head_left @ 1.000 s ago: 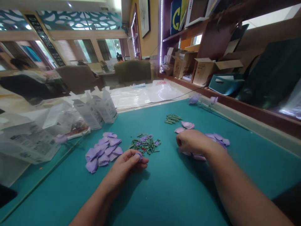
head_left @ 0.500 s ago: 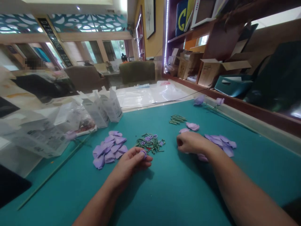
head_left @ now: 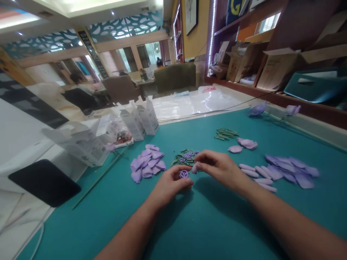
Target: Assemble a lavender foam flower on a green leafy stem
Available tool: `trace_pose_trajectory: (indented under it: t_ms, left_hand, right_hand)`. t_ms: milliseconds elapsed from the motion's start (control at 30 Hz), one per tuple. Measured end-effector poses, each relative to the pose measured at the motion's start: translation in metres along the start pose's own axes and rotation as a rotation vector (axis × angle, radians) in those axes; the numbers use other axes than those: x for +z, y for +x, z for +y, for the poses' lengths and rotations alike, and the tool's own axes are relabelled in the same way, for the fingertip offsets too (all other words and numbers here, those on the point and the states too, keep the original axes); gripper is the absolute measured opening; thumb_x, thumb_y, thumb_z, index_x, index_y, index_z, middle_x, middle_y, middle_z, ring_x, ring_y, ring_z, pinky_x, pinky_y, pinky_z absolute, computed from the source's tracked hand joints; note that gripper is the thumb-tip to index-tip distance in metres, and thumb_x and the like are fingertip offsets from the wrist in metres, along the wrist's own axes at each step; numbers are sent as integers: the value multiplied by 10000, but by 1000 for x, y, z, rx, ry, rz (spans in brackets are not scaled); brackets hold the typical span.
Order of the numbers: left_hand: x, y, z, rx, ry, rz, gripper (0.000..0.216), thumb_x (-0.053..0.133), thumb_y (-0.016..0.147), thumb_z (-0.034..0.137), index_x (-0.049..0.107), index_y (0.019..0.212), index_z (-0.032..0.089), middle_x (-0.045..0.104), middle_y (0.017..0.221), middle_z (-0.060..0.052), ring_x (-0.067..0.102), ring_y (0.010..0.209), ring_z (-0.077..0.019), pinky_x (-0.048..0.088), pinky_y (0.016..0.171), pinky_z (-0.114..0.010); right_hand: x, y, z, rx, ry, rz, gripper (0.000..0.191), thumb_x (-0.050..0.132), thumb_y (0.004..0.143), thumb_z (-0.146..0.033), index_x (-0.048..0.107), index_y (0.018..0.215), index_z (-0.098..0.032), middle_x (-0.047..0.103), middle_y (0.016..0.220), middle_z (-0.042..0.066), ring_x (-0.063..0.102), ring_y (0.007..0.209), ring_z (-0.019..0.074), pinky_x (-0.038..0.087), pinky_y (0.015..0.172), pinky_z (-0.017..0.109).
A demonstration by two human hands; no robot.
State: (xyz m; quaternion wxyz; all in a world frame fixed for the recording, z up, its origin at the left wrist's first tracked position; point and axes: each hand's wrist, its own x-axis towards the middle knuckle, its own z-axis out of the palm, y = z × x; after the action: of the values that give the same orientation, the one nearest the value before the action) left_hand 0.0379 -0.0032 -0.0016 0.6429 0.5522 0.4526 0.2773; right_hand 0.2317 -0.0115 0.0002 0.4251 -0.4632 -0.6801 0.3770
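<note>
Slanting down leftward, as best I can tell from my end, the bud (head_left: pixel 195 167) sits just right of the wheel (head_left: pixel 183 174). My right hand (head_left: pixel 221 167), nearer, pinches the bud; my left hand (head_left: pixel 168 183) grips the wheel between thumb and forefinger.

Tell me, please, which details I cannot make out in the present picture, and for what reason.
All in the head view:
Small lilac piece: one end is covered by the right hand.
Purple wheel: its underside faces away, in the left hand.
Green pile: pieces overlap, too small to count.
White boxes: print too blurred.
Framed picture: top cut off by the upper edge.
</note>
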Motion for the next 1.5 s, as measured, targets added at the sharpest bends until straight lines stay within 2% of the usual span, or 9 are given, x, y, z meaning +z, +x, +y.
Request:
trace_pose_trajectory:
  t_ms: [167,300,533,633,767,1333,1500]
  left_hand:
    - [3,-2,1,62,104,23,321,693,703,230,652,1006,134,643,726,-37,593,671,-154,454,673,-285]
    - [3,-2,2,88,224,39,300,655,723,234,657,1005,132,611,691,-15,556,643,-147,422,632,-267]
    - [3,-2,-2,131,327,96,339,627,738,220,660,1065,135,571,651,2,509,617,-143,387,600,-263]
    - [3,-2,-3,151,351,101,340,625,741,223,668,1071,151,571,641,3,500,607,-145,375,591,-264]
    - [2,-2,-1,167,378,92,325,615,751,214,677,1064,151,590,646,1,499,602,-141,388,611,-268]
    - [2,-2,-3,149,345,82,299,598,745,203,676,1025,134,630,711,-35,547,644,-156,415,616,-266]
    - [2,-2,-2,151,373,87,300,593,749,213,684,1025,138,620,672,-24,537,628,-155,412,616,-265]
  right_hand:
    - [8,-1,-3,-16,-77,98,125,609,815,-332,606,804,-208,662,716,-1,589,651,149,441,608,271]
    - [13,-2,-3,-28,-126,92,128,628,815,-322,593,789,-202,584,658,-33,519,602,123,387,568,244]
    - [13,-3,-1,-62,-178,89,46,567,834,-247,583,835,-204,550,652,-36,494,593,119,378,559,239]
    - [13,-3,-2,-98,-199,80,95,538,842,-238,620,879,-208,599,694,-15,521,622,132,400,585,251]
    - [13,-4,-5,-113,-226,58,145,534,852,-267,665,834,-205,675,761,17,561,656,144,420,612,261]
    - [15,-3,-4,-138,-262,31,161,525,864,-265,672,841,-205,682,752,9,576,660,141,420,615,253]
    - [15,-3,-3,-124,-259,30,158,524,864,-269,670,840,-213,687,756,7,584,666,146,424,622,256]
